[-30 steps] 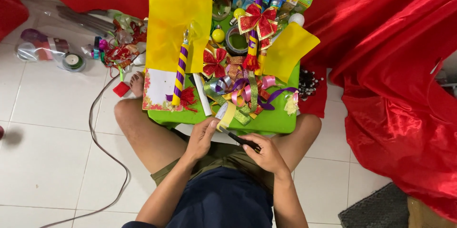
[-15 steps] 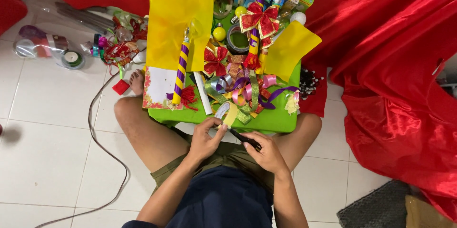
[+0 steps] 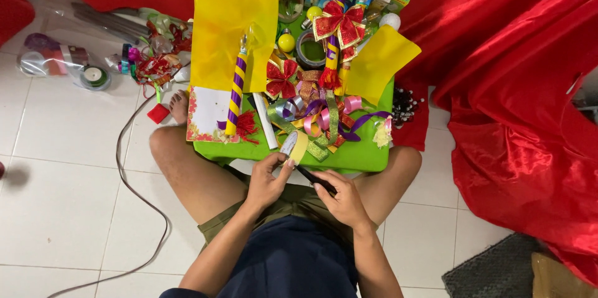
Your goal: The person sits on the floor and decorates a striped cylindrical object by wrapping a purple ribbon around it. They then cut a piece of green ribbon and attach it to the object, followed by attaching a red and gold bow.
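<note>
- Over our lap, our left hand [image 3: 266, 181] pinches a ribbon strip [image 3: 293, 146] at the green counter's [image 3: 361, 156] near edge.
- Our right hand [image 3: 341, 197] is clamped on black scissors [image 3: 313, 177], just beside.

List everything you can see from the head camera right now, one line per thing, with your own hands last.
green table: one, over the lap
yellow paper sheets: two, on table, large left, smaller right
striped stick: one, purple and yellow, table's left
red bows: two at least, table's middle and top
curled ribbons: a pile, mixed colours, table's front
tape roll: one, green, floor at left
red cloth: draped at right and top
cable: one, dark, floor at left
left hand: holds a yellow strip
right hand: holds a dark tool
</note>
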